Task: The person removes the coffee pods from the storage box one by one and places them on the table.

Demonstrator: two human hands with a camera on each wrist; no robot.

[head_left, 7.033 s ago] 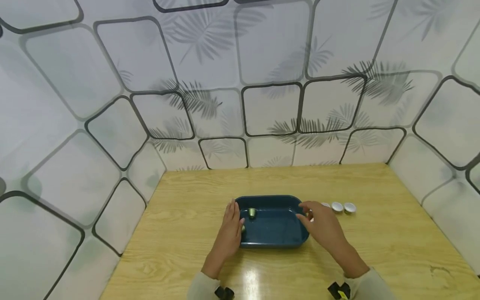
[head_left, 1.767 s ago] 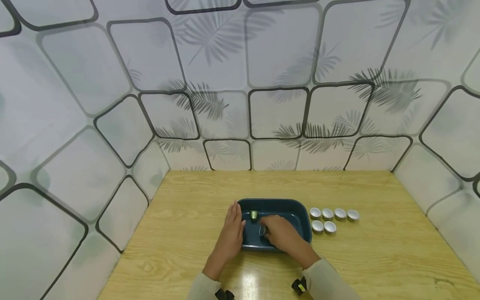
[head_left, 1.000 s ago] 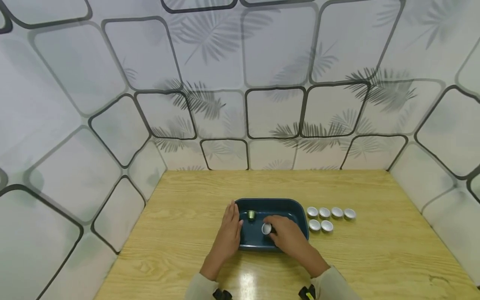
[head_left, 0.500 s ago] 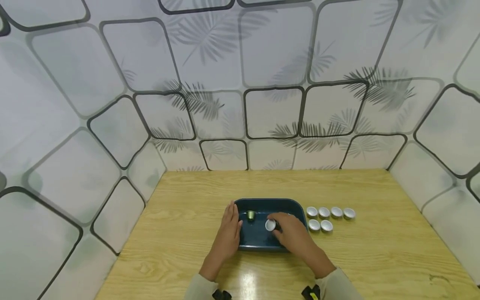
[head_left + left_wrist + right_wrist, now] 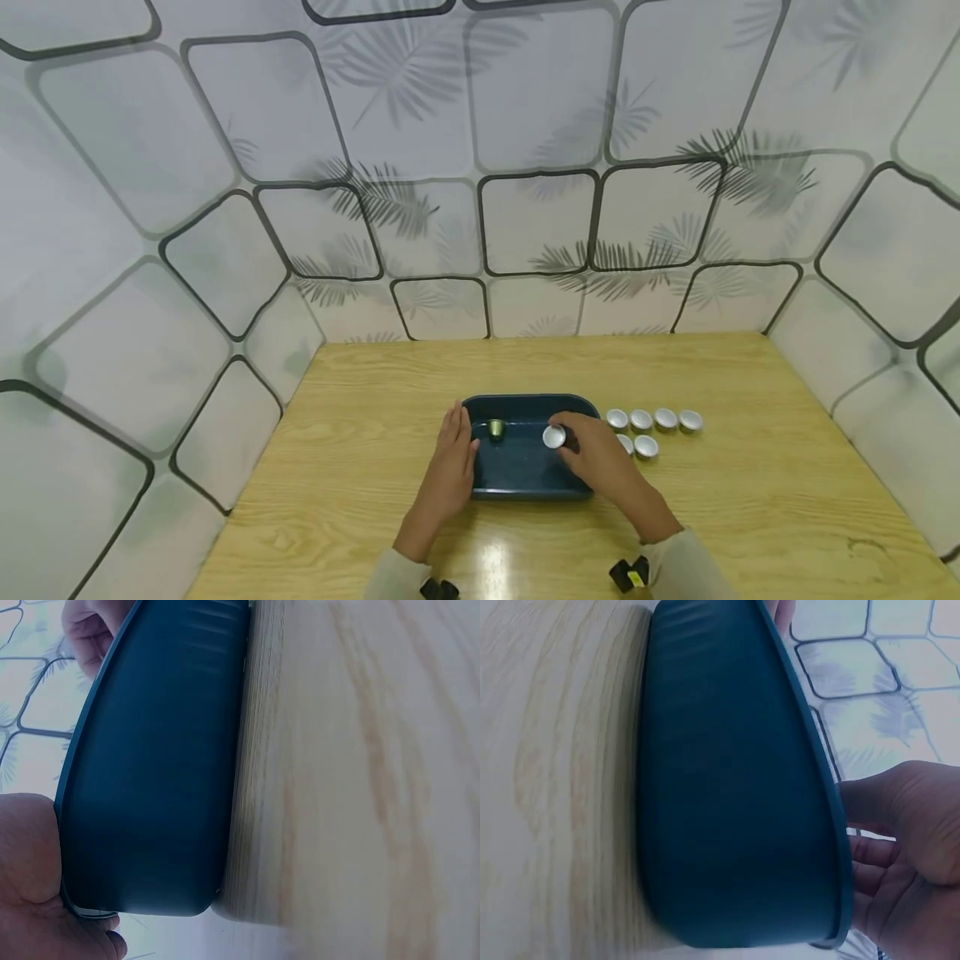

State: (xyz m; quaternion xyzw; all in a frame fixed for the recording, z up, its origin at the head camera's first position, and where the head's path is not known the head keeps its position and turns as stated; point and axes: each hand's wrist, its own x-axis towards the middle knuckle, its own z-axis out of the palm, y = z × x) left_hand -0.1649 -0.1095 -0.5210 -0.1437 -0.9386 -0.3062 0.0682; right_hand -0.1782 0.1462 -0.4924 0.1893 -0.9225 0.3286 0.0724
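Observation:
Over the right half of the dark blue tray (image 5: 525, 481), my right hand (image 5: 606, 460) pinches a coffee capsule (image 5: 553, 437), its pale round lid turned toward the head camera. A green metallic coffee capsule (image 5: 497, 429) is in the tray's left part. My left hand (image 5: 450, 469) rests along the left rim, fingers straight. In the left wrist view, the left hand (image 5: 28, 870) is at the rim beside the tray's outer wall (image 5: 154, 765). The right wrist view has the right hand (image 5: 919, 840) behind the tray wall (image 5: 739, 787), which hides the held capsule.
Right of the tray, several coffee capsules (image 5: 665, 419) stand lid up on the wooden table (image 5: 360, 433) in two rows. The right hand partly covers one in the nearer row. A patterned wall covering (image 5: 536, 223) rises behind the table and on both sides.
Seven seconds ago a second capsule lay by the left hand; the right hand was at the right rim. Over the last second the right hand has lifted its capsule rightward. Left hand stays.

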